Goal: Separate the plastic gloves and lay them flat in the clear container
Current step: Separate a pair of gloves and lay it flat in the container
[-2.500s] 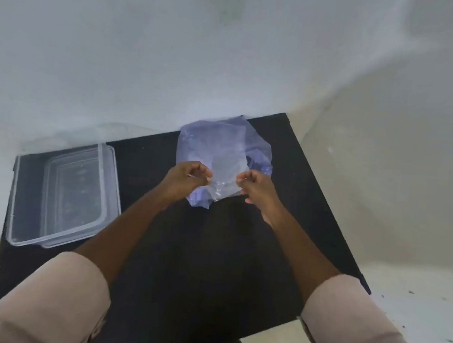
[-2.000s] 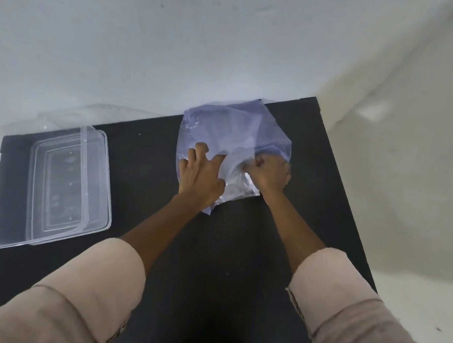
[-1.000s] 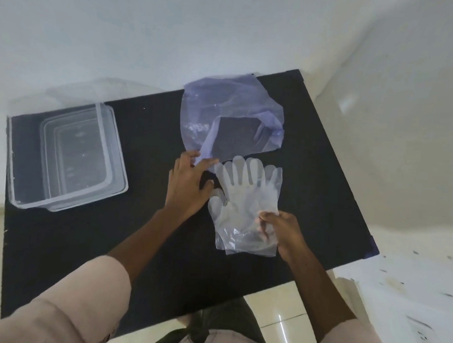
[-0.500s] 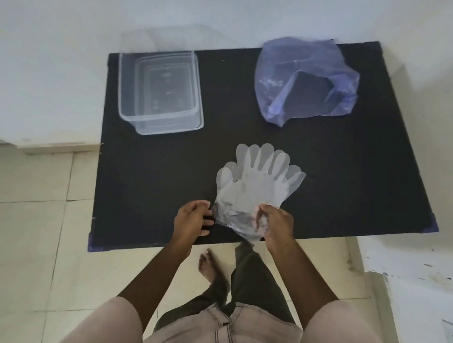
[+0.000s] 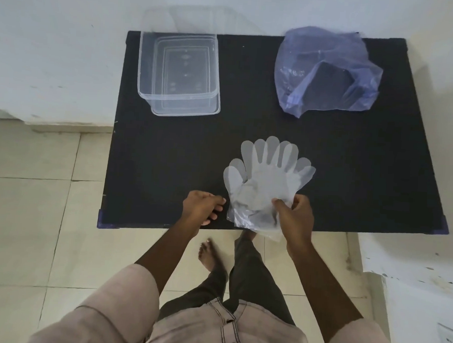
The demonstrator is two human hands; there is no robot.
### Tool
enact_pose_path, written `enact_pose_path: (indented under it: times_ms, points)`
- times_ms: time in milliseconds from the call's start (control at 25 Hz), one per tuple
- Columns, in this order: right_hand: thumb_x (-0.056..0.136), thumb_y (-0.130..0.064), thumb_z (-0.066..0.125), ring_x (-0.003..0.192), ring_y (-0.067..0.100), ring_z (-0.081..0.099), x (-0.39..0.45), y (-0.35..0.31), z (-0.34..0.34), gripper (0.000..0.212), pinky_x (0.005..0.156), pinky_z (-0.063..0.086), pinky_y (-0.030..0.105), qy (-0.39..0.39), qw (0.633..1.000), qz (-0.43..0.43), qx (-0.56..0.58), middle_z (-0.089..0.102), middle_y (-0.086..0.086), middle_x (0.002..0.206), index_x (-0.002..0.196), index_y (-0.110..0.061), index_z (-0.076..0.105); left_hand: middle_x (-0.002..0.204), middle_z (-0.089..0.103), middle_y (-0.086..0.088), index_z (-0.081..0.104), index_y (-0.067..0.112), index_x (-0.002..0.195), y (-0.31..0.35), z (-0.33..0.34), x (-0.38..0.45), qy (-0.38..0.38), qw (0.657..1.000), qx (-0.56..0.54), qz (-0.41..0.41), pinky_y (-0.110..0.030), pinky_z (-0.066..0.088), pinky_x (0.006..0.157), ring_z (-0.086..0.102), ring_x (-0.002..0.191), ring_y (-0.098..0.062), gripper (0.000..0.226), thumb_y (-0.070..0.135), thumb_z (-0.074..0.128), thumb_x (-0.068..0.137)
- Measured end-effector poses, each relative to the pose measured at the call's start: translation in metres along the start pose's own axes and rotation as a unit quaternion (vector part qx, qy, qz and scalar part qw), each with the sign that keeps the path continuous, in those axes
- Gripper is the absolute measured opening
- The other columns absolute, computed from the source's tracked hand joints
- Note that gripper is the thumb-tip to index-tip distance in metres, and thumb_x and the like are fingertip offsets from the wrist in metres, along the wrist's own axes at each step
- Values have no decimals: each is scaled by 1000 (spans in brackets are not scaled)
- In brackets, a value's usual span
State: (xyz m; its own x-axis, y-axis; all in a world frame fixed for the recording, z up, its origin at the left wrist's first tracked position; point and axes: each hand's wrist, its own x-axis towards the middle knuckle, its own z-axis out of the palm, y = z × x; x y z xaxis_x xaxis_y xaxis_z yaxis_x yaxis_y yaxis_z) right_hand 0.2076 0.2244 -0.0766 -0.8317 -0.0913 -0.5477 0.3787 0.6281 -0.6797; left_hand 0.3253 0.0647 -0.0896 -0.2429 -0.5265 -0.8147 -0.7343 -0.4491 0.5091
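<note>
A stack of thin clear plastic gloves (image 5: pixel 266 173) lies on the black table (image 5: pixel 168 163), fingers fanned towards the wall, cuffs at the near edge. My right hand (image 5: pixel 295 218) pinches the cuff end of the stack between thumb and fingers. My left hand (image 5: pixel 201 208) rests on the table just left of the cuffs, fingers curled, with its fingertips close to the edge of the plastic; nothing shows in its grasp. The clear container (image 5: pixel 178 71) stands at the far left of the table with nothing in it.
A crumpled bluish plastic bag (image 5: pixel 327 71) lies at the far right of the table. A white wall runs behind the table and a white ledge stands to its right. Tiled floor, my legs and a bare foot show below the near edge.
The gloves came out of the bluish bag and were laid on the table near its front edge. The view has pulled back. Over the last half second both hands stay at the cuffs.
</note>
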Motion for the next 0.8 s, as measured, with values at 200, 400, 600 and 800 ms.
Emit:
enact_pose_path:
  times_ms: [200,400,600,800]
  points:
    - [79,-31,75,101,19,60,-6,7,11,53,77,45,23,0,994,-89,-55,56,3,118,121,-15,48,79,74,-6,73,7,89,-3,3,-3,-10,1000,-6,-14,-28,48,58,62,59,-17,19,24,69,82]
    - [83,-15,72,90,16,61,-7,2,21,41,74,51,26,-37,983,98,151,60,7,119,117,-12,49,83,73,-8,69,13,85,-19,-2,-9,32,999,-22,8,-28,49,58,62,65,-17,13,23,63,89]
    - [83,-10,68,106,34,61,-4,-17,29,26,88,53,45,-123,912,251,301,63,15,115,108,-11,60,83,72,-10,71,10,89,-24,-12,-9,58,997,-49,10,-27,46,58,60,63,-18,19,25,59,93]
    - [88,-7,60,100,27,62,-5,-33,26,13,94,51,44,-190,850,232,432,66,8,101,94,-18,62,92,75,-12,72,8,97,-17,-20,-6,20,997,-71,-20,-30,49,61,66,70,-22,41,41,49,97]
